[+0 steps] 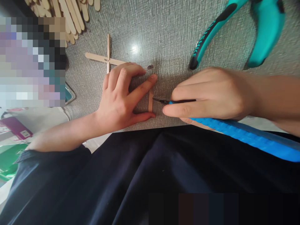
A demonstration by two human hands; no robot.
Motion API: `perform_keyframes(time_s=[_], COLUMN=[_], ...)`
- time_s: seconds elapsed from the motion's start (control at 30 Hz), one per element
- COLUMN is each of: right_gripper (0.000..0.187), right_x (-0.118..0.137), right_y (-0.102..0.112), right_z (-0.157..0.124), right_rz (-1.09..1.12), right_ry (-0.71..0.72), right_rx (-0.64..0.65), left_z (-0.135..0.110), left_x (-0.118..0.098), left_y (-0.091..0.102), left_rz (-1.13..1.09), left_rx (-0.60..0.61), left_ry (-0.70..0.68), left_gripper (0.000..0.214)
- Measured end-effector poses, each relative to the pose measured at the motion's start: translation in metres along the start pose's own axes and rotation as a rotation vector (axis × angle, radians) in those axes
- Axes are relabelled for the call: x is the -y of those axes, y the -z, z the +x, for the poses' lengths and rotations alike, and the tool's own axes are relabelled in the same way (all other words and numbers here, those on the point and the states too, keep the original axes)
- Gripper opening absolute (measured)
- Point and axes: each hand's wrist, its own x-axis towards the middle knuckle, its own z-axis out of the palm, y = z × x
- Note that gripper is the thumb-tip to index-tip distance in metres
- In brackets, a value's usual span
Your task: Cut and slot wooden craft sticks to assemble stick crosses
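My left hand (124, 95) lies on the grey table (164, 37), its fingers spread and pressing down a short wooden stick piece (151, 100) at both ends. My right hand (211, 93) is closed around a blue-handled craft knife (234, 129). The knife's dark blade tip (159, 100) touches the right edge of the stick piece. Just beyond my left hand lies a cross made of two wooden sticks (106, 57).
A pile of wooden sticks (67, 15) lies at the table's far left. A teal and black pair of pliers (234, 28) rests at the far right. A small dark scrap (150, 67) sits near my left fingertips. My dark clothing fills the lower frame.
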Motion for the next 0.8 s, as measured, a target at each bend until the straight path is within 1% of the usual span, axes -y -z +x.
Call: perform_keyframes(time_s=[0.1,0.17,0.2,0.23,0.3,0.37,0.4,0.43,0.5,0.53,0.57,0.6,0.63,0.67,0.7,0.77,0.8], right_gripper=[0.037,0.036,0.035,0.033,0.029,0.023,0.021,0.02,0.023,0.024,0.025,0.026,0.027,0.028,0.029,0.027,0.026], right_x=[0.002,0.001,0.0,-0.002,-0.005,-0.009,-0.01,-0.01,-0.01,-0.008,-0.007,-0.005,-0.003,-0.002,0.0,0.002,0.003], right_y=[-0.004,-0.013,-0.018,-0.024,-0.035,-0.042,-0.042,-0.042,-0.037,-0.035,-0.032,-0.029,-0.028,-0.026,-0.026,-0.025,-0.025], right_z=[0.002,0.003,0.003,0.004,0.003,0.003,0.003,0.003,0.003,0.004,0.005,0.006,0.008,0.009,0.011,0.014,0.015], right_rz=[-0.05,-0.042,-0.028,-0.008,0.013,0.029,0.024,0.01,-0.049,-0.089,-0.128,-0.161,-0.187,-0.205,-0.215,-0.234,-0.248], right_ry=[0.012,0.014,0.014,0.014,0.02,0.027,0.036,0.053,0.103,0.127,0.139,0.15,0.154,0.153,0.151,0.154,0.164], right_rx=[-0.025,-0.071,-0.121,-0.179,-0.342,-0.372,-0.383,-0.395,-0.463,-0.506,-0.546,-0.574,-0.595,-0.606,-0.604,-0.57,-0.553], left_z=[-0.001,-0.002,-0.002,-0.002,-0.002,-0.001,0.0,0.001,0.002,0.003,0.002,0.002,0.001,0.0,0.0,-0.001,0.0], left_x=[0.002,0.006,0.008,0.011,0.016,0.019,0.02,0.02,0.018,0.016,0.013,0.01,0.006,0.002,-0.002,-0.01,-0.013], left_y=[-0.003,-0.007,-0.009,-0.011,-0.014,-0.016,-0.016,-0.016,-0.016,-0.016,-0.016,-0.016,-0.015,-0.014,-0.012,-0.008,-0.005], left_rz=[0.014,-0.015,-0.048,-0.089,-0.165,-0.232,-0.27,-0.313,-0.418,-0.479,-0.553,-0.64,-0.737,-0.851,-0.937,-1.031,-1.062], left_rx=[-0.078,-0.125,-0.092,-0.085,-0.059,-0.071,-0.097,-0.154,-0.328,-0.426,-0.508,-0.557,-0.562,-0.511,-0.434,-0.31,-0.278], left_ry=[-0.031,-0.054,-0.052,-0.054,-0.047,-0.046,-0.062,-0.095,-0.162,-0.182,-0.186,-0.163,-0.14,-0.093,-0.013,0.125,0.186], left_gripper=[0.086,0.091,0.097,0.103,0.113,0.114,0.114,0.114,0.109,0.102,0.089,0.073,0.056,0.042,0.033,0.032,0.034])
